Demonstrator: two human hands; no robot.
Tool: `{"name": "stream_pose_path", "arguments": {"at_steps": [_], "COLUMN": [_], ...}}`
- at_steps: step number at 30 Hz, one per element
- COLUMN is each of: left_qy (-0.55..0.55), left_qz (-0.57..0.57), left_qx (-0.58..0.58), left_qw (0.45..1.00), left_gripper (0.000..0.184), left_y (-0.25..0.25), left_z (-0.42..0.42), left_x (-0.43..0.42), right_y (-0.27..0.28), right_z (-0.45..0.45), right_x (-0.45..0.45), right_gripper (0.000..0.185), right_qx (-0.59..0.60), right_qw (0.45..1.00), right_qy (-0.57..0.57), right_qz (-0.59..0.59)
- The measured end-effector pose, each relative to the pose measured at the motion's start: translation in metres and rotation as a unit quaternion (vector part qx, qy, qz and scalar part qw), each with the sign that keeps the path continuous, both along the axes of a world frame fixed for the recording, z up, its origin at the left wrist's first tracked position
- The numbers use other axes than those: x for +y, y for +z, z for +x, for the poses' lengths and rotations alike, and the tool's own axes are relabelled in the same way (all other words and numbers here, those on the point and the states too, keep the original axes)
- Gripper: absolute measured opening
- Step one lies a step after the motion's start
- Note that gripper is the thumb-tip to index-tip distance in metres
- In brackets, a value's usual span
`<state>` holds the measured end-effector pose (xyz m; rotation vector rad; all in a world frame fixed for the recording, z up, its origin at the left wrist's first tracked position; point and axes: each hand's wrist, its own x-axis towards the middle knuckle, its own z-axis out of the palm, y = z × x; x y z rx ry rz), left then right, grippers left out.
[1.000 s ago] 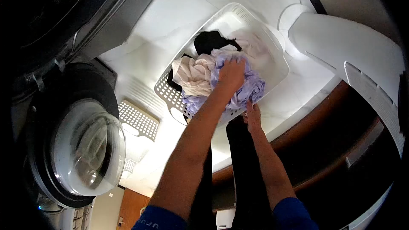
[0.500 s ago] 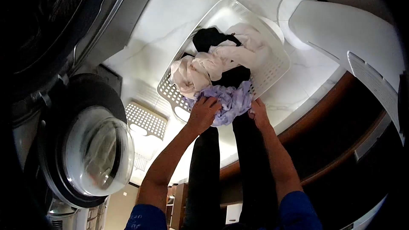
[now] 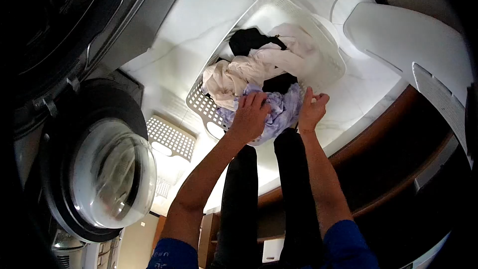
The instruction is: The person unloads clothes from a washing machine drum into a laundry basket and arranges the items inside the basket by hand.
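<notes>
A white perforated laundry basket (image 3: 200, 107) holds a heap of clothes on the floor. Lavender cloth (image 3: 284, 111) lies at its near edge, with cream cloth (image 3: 221, 82) beside it and black cloth (image 3: 246, 41) farther back. Pale pink cloth (image 3: 297, 42) fills part of the far right side. My left hand (image 3: 250, 117) rests on the lavender cloth, fingers curled into it. At the basket's near right edge, my right hand (image 3: 312, 112) is raised beside the lavender cloth, thumb and fingers curled; whatever may be between them is too small to name.
On the left, a round machine door (image 3: 114, 174) with a clear bowl hangs open. Another perforated basket (image 3: 172, 138) stands on the floor nearby. A white curved appliance or fixture (image 3: 408, 35) is at the right, above a dark wooden curved piece (image 3: 393, 119).
My left hand has pulled the lavender cloth from the pile's middle to the near edge, uncovering black cloth. My right hand has risen from below the rim to beside the cloth.
</notes>
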<state>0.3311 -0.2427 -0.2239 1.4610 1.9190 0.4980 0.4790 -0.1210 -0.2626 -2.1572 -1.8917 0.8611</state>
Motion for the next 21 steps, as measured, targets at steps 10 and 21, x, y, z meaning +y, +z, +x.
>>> {"name": "stream_pose_path", "arguments": {"at_steps": [10,21], "left_qy": [0.062,0.229], "left_qz": [-0.046,-0.011], "left_qx": [-0.077,-0.049], "left_qw": [0.994,0.972], "left_gripper": [0.05,0.082], "left_y": [-0.005,-0.003], "left_z": [-0.002,0.029], "left_x": [0.007,-0.061], "right_y": [0.032,0.037], "right_z": [-0.078,-0.051], "right_x": [0.045,-0.012], "right_gripper": [0.034,0.023], "right_qx": [-0.097,0.029], "right_qw": [0.941,0.841], "right_qy": [0.322,0.53], "right_qz": [-0.031,-0.106]}}
